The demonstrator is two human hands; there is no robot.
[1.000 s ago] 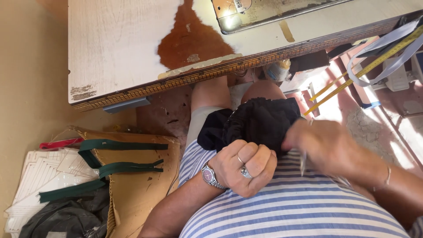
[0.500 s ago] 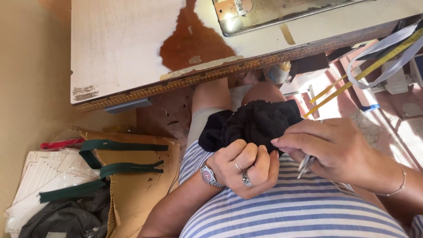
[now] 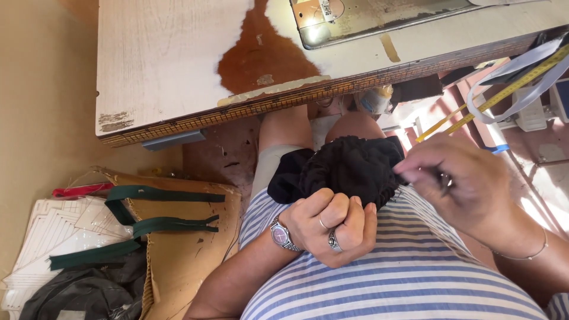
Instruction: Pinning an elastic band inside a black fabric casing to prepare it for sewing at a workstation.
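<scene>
Both hands work in my lap: my left hand [image 3: 332,222] is curled tight on the bunched black fabric [image 3: 349,169], my right hand [image 3: 468,184] pinches its right edge (a small metal tool sits between those fingers). Beyond my knees runs the worn worktop's [image 3: 172,65] near edge.

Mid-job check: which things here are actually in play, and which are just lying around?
In play: black fabric, bunched in left hand; right hand at its edge with a small metal tool.
Lying about: green zippers, cardboard, yellow measuring tape, worn table.
</scene>
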